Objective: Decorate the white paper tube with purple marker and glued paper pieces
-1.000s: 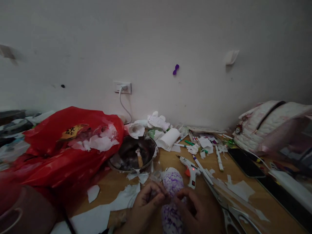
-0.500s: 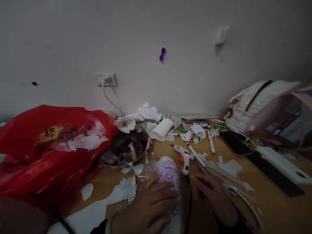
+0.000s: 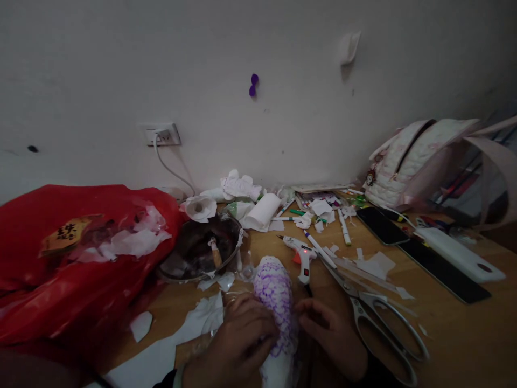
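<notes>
A white, bottle-shaped object with a purple scale-like pattern stands or leans in front of me, its rounded end pointing away. My left hand is closed against its left side, fingers bent over the patterned surface. Close to its right side is my right hand, with thumb and forefinger drawn together; whether anything small is between them I cannot make out. Just beyond lies a white glue gun with a red light lit. Large scissors rest right of my right hand.
At left, a red plastic bag bulges beside a dark metal bowl holding a brown stick-like piece. Paper scraps, a paper roll and markers litter the back. Phones and a quilted backpack sit at right.
My left hand has slid off the front of the patterned object to its left, showing more pattern. My right hand has moved closer to it. The view has shifted, uncovering the scissors.
</notes>
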{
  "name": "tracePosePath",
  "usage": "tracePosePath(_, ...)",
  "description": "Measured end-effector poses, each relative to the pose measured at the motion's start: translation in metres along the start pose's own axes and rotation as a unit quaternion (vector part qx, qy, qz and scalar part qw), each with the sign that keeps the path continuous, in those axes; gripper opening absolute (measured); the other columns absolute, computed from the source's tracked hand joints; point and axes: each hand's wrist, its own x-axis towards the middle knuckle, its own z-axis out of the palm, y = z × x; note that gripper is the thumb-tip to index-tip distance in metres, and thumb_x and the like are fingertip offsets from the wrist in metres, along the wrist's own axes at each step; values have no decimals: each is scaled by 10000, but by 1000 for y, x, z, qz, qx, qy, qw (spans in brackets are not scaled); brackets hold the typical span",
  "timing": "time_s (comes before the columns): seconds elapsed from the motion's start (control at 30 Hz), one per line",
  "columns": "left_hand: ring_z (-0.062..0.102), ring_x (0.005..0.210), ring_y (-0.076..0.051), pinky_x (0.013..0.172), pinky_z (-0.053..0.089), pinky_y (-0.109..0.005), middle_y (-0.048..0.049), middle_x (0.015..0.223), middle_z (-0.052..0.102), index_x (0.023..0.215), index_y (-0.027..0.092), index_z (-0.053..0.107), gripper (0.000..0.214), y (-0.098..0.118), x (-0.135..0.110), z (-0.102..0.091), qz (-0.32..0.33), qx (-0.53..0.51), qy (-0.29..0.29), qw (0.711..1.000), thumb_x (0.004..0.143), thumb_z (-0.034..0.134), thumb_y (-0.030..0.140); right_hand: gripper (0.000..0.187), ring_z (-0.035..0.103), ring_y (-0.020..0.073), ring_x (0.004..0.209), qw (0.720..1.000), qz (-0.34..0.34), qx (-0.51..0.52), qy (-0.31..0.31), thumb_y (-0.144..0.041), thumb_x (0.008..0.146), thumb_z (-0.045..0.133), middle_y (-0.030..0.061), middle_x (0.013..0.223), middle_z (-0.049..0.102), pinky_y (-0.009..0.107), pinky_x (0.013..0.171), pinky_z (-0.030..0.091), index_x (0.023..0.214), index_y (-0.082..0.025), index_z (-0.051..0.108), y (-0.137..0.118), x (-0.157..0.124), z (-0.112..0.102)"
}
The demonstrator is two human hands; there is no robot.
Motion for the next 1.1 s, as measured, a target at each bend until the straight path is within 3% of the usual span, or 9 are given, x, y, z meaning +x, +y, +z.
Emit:
tracePosePath(0.1,573,763,-142,735,406,-274,-1,788,656,813,201,560,121,0,-2,3,-20,-15,4,1000,826,513,89,376,559,182,753,998,-6,57,22,-495,644,664,21,820,630,291,677,432,884,-207,624,16,3,3)
tracePosePath(0.2,572,845,-147,796,394,-292,-8,875,667,916,212,569,219,2,-2,1,-6,-10,-16,1000,819,470,42,379,562,157,676,992,-8,114,49,-448,597,729,-6,723,622,271,633,433,857,-205,601,24,4,7)
tracePosePath(0.3,543,1020,-175,923,345,-341,-19,1030,668,1102,234,527,390,4,-1,-4,34,34,-79,996,798,427,10,388,537,138,597,990,4,134,49,-419,559,750,-29,655,598,253,566,409,818,-199,561,22,3,8)
tracePosePath(0.43,506,1124,-181,987,338,-338,-33,1117,650,1171,214,485,378,6,4,-8,65,53,-158,984,832,419,60,307,540,157,618,993,8,102,57,-352,560,710,-21,635,600,270,597,407,753,-194,531,12,2,9)
tracePosePath(0.67,551,1044,-163,927,424,-287,-31,1033,671,1093,202,537,268,10,7,-4,44,43,-147,987,879,416,92,244,503,166,628,997,-7,20,68,-401,604,643,-15,616,545,292,616,390,650,-186,539,12,0,13)
tracePosePath(0.93,531,1088,-194,945,424,-325,-53,1040,663,1101,206,524,245,3,0,1,63,21,-122,990,887,420,149,338,530,152,640,995,-29,78,48,-495,617,708,-6,662,608,263,624,412,706,-180,624,18,-6,8)
tracePosePath(1.1,523,1081,-162,944,415,-275,-42,1048,654,1072,202,520,210,0,-1,3,76,9,-103,992,898,412,156,319,546,154,645,991,-10,107,82,-472,585,745,-8,681,634,254,612,428,736,-207,653,12,-11,4)
